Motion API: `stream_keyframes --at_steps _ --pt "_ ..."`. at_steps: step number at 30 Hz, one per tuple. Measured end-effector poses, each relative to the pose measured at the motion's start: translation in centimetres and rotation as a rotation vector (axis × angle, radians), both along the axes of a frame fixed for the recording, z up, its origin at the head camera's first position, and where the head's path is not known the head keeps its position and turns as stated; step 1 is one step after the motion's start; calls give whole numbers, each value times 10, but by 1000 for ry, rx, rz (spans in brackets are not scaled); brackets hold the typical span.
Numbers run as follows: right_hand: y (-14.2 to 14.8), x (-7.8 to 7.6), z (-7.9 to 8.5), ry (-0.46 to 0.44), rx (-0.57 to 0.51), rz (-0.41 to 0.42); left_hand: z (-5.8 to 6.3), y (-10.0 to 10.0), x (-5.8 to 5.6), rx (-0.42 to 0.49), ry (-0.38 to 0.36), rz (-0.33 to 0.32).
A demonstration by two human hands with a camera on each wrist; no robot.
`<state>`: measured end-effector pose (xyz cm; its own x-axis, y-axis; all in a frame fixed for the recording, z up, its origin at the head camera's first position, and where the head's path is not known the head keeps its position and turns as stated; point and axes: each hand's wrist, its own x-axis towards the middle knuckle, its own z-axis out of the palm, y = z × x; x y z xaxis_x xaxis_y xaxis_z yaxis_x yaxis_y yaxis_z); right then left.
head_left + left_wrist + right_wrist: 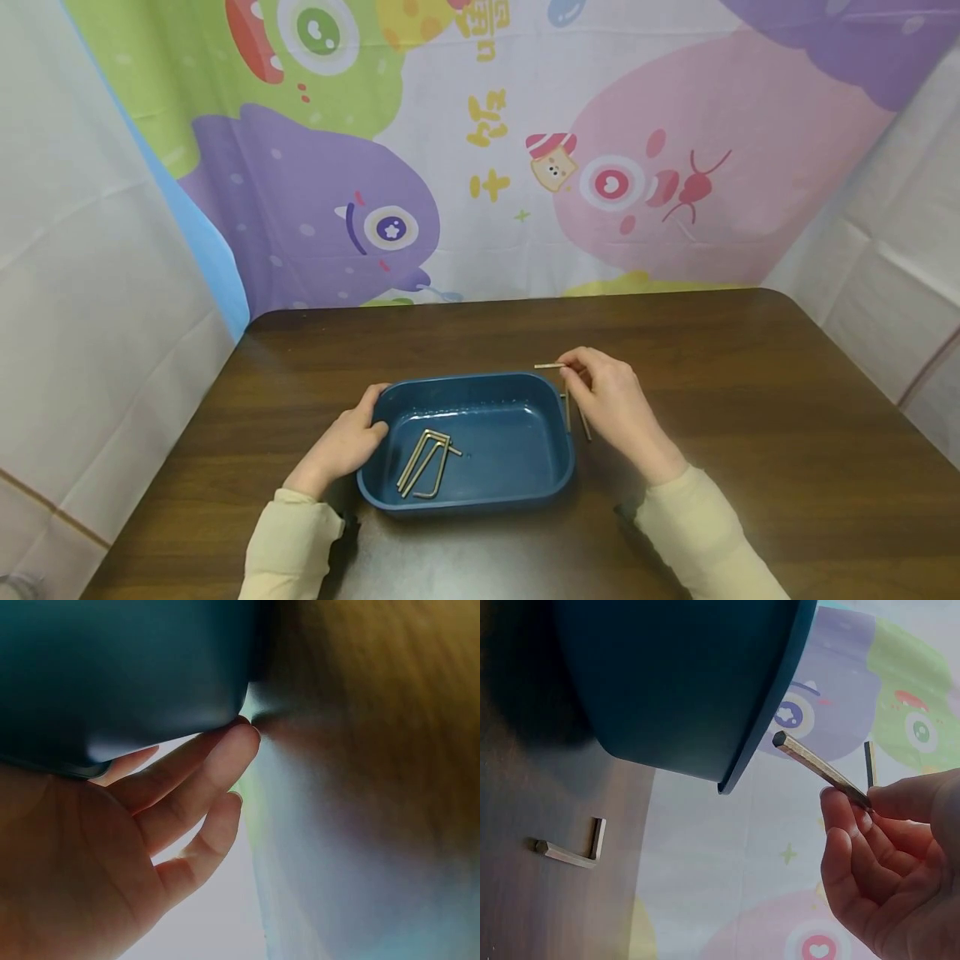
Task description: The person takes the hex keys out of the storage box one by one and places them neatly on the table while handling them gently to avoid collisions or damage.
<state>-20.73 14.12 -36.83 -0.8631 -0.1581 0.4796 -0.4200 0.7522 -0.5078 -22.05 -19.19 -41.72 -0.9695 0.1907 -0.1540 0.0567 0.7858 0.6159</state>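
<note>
A blue rectangular tray (510, 454) stands on the wooden table with several brass-coloured Allen keys (422, 454) lying in its left half. My left hand (341, 446) grips the tray's left end, thumb at the rim and fingers along the outer wall; the left wrist view hides the thumb. Just off the tray's right end, my right hand (611, 408) pinches one Allen key (810, 761) near its bend, between thumb and fingertips. Another Allen key (570, 855) lies on the table beside the tray, partly behind the right hand in the head view.
The brown table (750, 400) extends around the tray on all sides. A cloth printed with cartoon monsters (487, 233) hangs along its back edge. White fabric walls (112, 250) stand at the left and right.
</note>
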Motion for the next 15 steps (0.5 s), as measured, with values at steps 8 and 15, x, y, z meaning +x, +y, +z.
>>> stream_keyframes --at_steps 8,15 --pt "5 -4 -2 -2 1 -13 -2 0 -2 -5 2 1" --pt "10 -7 -5 -16 4 -28 -3 0 -2 -7 5 -2"
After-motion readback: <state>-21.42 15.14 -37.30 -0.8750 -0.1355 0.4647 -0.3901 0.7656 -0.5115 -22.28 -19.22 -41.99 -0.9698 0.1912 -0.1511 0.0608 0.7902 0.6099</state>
